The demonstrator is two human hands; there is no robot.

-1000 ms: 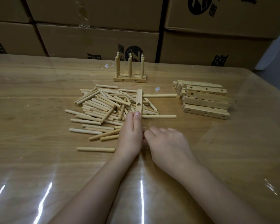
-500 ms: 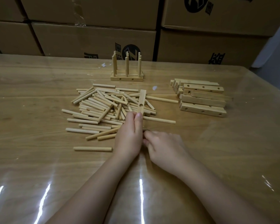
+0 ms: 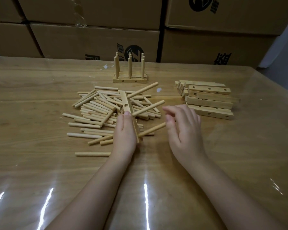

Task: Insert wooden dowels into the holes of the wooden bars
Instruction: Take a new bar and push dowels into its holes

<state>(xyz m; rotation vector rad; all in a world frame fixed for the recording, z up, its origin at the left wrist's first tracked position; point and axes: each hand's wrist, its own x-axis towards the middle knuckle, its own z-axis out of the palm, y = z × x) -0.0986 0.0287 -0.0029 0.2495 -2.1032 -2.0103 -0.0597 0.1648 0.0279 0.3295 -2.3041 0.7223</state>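
Now that the right hand [image 3: 184,128] has come off the lowest dowel [image 3: 152,129] and hangs with fingers open just right of the loose dowel pile [image 3: 96,112], the bar [image 3: 127,103], gripped by the left hand [image 3: 124,131] above that pile's near edge, shows 3 dowels seated, so it looks ready to set aside.

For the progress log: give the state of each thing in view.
Pale wooden bar: held tilted, three dowels sticking out.
Left hand: grips that bar.
Right hand: open, holding nothing.
Loose round wooden dowels: piled, lying flat.
Stacked wooden bars: holes empty.
Far wooden bars: dowels upright.
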